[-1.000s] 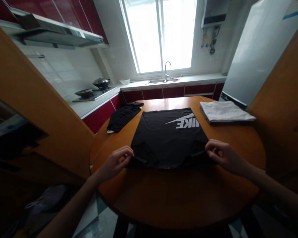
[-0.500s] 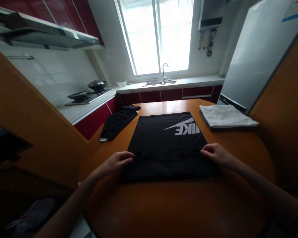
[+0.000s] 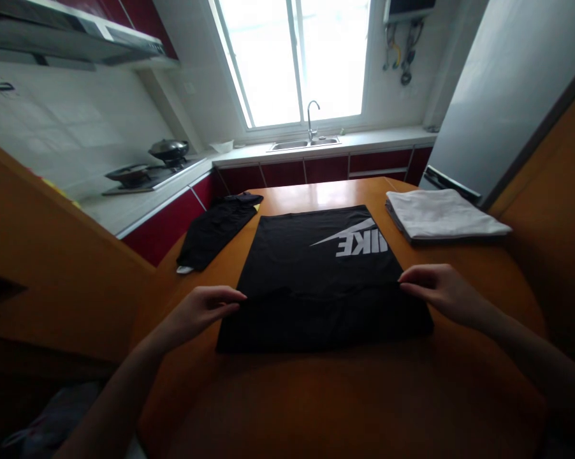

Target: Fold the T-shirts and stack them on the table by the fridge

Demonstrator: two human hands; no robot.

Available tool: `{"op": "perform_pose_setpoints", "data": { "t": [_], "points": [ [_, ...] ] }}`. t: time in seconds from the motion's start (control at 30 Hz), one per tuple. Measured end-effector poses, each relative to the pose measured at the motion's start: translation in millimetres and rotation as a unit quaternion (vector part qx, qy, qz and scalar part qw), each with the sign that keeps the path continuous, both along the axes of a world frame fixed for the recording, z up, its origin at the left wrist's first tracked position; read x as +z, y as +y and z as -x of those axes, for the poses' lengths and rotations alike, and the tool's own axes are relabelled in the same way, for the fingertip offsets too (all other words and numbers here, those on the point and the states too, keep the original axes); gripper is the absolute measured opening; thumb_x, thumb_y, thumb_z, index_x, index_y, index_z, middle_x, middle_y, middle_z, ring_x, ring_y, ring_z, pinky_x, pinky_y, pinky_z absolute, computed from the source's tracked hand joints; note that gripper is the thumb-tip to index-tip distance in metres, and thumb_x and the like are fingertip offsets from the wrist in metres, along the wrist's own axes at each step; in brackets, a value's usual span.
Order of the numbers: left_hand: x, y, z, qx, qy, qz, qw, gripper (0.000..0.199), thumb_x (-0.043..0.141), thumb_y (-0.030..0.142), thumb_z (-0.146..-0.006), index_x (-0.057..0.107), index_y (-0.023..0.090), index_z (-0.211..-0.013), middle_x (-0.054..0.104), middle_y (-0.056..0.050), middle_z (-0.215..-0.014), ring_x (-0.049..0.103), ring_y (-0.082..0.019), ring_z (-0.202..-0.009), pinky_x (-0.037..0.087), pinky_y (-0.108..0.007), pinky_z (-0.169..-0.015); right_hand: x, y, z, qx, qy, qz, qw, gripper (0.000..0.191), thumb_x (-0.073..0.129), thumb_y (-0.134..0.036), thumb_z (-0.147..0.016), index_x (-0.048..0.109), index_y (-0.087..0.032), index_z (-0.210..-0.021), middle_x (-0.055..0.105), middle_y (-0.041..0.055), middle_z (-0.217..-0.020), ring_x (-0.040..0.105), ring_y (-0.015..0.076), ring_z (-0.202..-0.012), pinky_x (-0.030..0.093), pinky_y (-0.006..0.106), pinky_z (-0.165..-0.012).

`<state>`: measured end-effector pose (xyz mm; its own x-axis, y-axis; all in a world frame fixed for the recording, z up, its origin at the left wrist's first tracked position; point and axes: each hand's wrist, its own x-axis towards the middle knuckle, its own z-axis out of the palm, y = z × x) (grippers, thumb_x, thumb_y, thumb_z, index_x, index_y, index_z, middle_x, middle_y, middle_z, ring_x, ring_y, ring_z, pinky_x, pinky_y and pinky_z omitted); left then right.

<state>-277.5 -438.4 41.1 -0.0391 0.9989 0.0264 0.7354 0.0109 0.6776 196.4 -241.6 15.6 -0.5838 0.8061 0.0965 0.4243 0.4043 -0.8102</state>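
Observation:
A black T-shirt point(image 3: 316, 268) lies folded into a rough rectangle on the wooden table, its white lettering and swoosh upside down to me at the far right. Across its near part runs a raised edge of cloth, pinched at both ends. My left hand point(image 3: 196, 312) is closed with thumb and fingertips on the left end of that edge. At the right end, my right hand point(image 3: 443, 292) pinches the cloth the same way. Below the edge, the near strip of the shirt rests flat on the table.
Dark folded clothing point(image 3: 218, 229) lies on the table's left side. A stack of folded cloths with a white one on top point(image 3: 447, 213) sits at the right. Beyond the wooden table point(image 3: 326, 401) are a sink point(image 3: 301, 145), a stove with pans point(image 3: 167, 152) and a fridge point(image 3: 498, 95).
Both hands have tightened on the shirt, and an edge of cloth between them now stands up slightly. The view has tilted down and moved a little closer.

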Motion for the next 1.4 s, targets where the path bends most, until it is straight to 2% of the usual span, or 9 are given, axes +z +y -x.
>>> {"op": "perform_pose_setpoints", "data": {
  "t": [0.13,0.23,0.37,0.5,0.63,0.73,0.87,1.03,1.4],
  "points": [
    [8.9,21.3,12.2,0.025,0.006,-0.042,0.999,0.031,0.074,0.046,-0.081,0.08,0.021,-0.098,0.078,-0.006,-0.098,0.073,-0.023,-0.09,0.059,-0.031,-0.082,14.8,22.4,6.2,-0.034,0.023,-0.058,0.997,0.033,0.069,-0.053,-0.082,0.077,-0.021,-0.087,0.076,0.0062,-0.086,0.069,0.0243,-0.078,0.053,0.035,-0.071],
    [7.0,45.0,23.6,0.046,0.008,-0.057,0.997,0.034,0.073,0.047,-0.081,0.079,0.02,-0.099,0.078,-0.007,-0.1,0.072,-0.024,-0.093,0.058,-0.033,-0.086,16.6,52.1,17.4,-0.042,0.02,-0.082,0.995,0.03,0.069,-0.05,-0.081,0.077,-0.022,-0.087,0.076,0.006,-0.086,0.069,0.0246,-0.08,0.052,0.037,-0.075],
    [-5.1,78.4,35.9,0.053,-0.003,-0.064,0.997,0.036,0.074,0.048,-0.078,0.078,0.019,-0.098,0.078,-0.007,-0.099,0.072,-0.024,-0.094,0.057,-0.035,-0.087,2.2,94.5,39.1,-0.041,0.031,-0.08,0.995,0.031,0.069,-0.049,-0.078,0.076,-0.02,-0.083,0.076,0.0076,-0.084,0.069,0.0251,-0.08,0.051,0.038,-0.076],
    [-24.0,98.9,40.3,0.046,-0.006,-0.059,0.997,0.036,0.073,0.048,-0.076,0.078,0.018,-0.096,0.078,-0.007,-0.096,0.072,-0.024,-0.091,0.058,-0.035,-0.084,-20.7,118.8,56.0,-0.02,0.036,-0.025,0.999,0.034,0.072,-0.05,-0.072,0.075,-0.016,-0.077,0.075,0.0088,-0.077,0.068,0.0244,-0.075,0.052,0.036,-0.07],
    [-42.4,102.5,40.6,0.05,-0.01,-0.057,0.997,0.033,0.069,0.045,-0.08,0.077,0.018,-0.097,0.078,-0.006,-0.096,0.072,-0.024,-0.089,0.058,-0.033,-0.081,-38.5,125.1,58.7,-0.011,0.006,0.013,1.0,0.032,0.074,-0.047,-0.071,0.075,-0.016,-0.077,0.075,0.0084,-0.075,0.068,0.024,-0.073,0.052,0.035,-0.07],
    [-49.3,101.8,40.2,0.049,-0.002,-0.055,0.997,0.031,0.068,0.044,-0.082,0.077,0.019,-0.098,0.077,-0.006,-0.096,0.072,-0.024,-0.091,0.057,-0.033,-0.082,-47.1,127.8,56.6,-0.003,0.001,0.017,1.0,0.03,0.073,-0.045,-0.073,0.075,-0.016,-0.08,0.075,0.0085,-0.078,0.069,0.0248,-0.076,0.052,0.035,-0.071],
    [-50.8,102.9,37.5,0.059,0.016,-0.065,0.996,0.031,0.068,0.045,-0.082,0.077,0.02,-0.097,0.078,-0.006,-0.098,0.071,-0.025,-0.095,0.056,-0.034,-0.085,-52.6,130.3,55.9,-0.004,0.005,-0.003,1.0,0.027,0.07,-0.043,-0.077,0.075,-0.017,-0.081,0.076,0.0082,-0.082,0.069,0.0256,-0.08,0.051,0.035,-0.074],
    [-51.6,103.0,34.3,0.091,0.024,-0.074,0.993,0.034,0.068,0.049,-0.081,0.077,0.021,-0.098,0.078,-0.006,-0.098,0.071,-0.026,-0.093,0.055,-0.034,-0.083,-50.9,126.3,57.7,-0.018,0.008,-0.022,1.0,0.025,0.068,-0.042,-0.079,0.075,-0.018,-0.082,0.076,0.0073,-0.083,0.069,0.0247,-0.08,0.051,0.035,-0.075],
    [-52.9,99.6,30.5,0.114,0.032,-0.087,0.989,0.035,0.067,0.052,-0.081,0.076,0.021,-0.097,0.077,-0.006,-0.097,0.07,-0.023,-0.086,0.052,-0.031,-0.074,-52.2,122.8,61.6,-0.045,0.028,-0.042,0.998,0.03,0.069,-0.047,-0.078,0.072,-0.018,-0.083,0.074,0.0064,-0.078,0.067,0.0223,-0.07,0.05,0.033,-0.066]
  ]
}}
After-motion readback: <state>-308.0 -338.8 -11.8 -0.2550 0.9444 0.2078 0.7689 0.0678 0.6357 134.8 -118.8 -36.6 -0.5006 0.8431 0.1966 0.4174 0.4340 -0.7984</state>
